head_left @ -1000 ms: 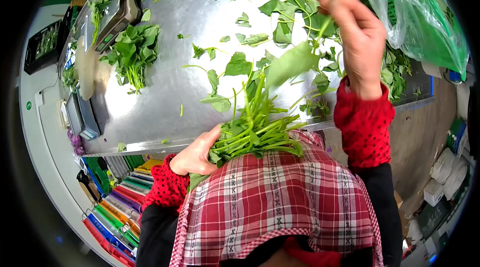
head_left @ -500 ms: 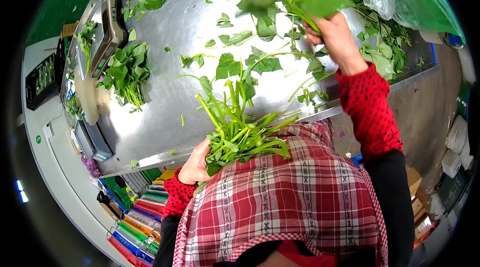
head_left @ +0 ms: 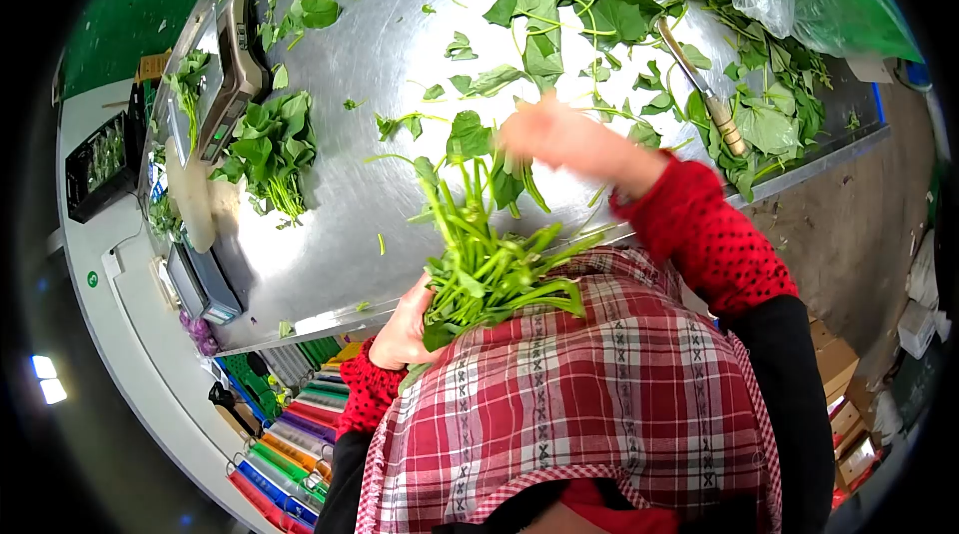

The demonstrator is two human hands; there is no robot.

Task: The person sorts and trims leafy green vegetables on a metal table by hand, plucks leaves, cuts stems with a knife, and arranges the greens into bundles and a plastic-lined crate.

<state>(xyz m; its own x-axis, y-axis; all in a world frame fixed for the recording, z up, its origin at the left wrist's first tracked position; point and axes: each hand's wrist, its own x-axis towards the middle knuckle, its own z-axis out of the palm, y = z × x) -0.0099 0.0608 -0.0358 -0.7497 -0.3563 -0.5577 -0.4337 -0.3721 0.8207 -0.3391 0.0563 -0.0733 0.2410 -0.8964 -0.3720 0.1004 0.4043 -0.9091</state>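
Well off to the left of the held bunch of greens [head_left: 481, 279], a black crate [head_left: 95, 164] stands outside the metal table [head_left: 350, 189], and nearer on that same side is a scale [head_left: 235, 79] with a sprig lying on it. Between scale and held bunch, a gathered bundle [head_left: 268, 152] lies flat; a careless sleeve or elbow might push it against the scale and bruise its leaves. The left hand [head_left: 405, 329] is closed around the left side of the held bunch, which leans on the checked apron [head_left: 559, 384] by the table's near edge. Its stems fan out unevenly, so a slackening grip could let the outer ones slide into the lap or to the floor, while too hard a squeeze could crush them. Just beyond the bunch, toward its right, the right hand [head_left: 559, 139] is blurred; whether its fingers are open or closed around anything, I cannot tell. Past the bunch on the far side lie loose sprigs [head_left: 544, 24], whose trailing stems could snag and tangle. Farther right of it a knife [head_left: 704, 89] lies among leaves, partly hidden in greenery, so a hasty reach could meet its blade.
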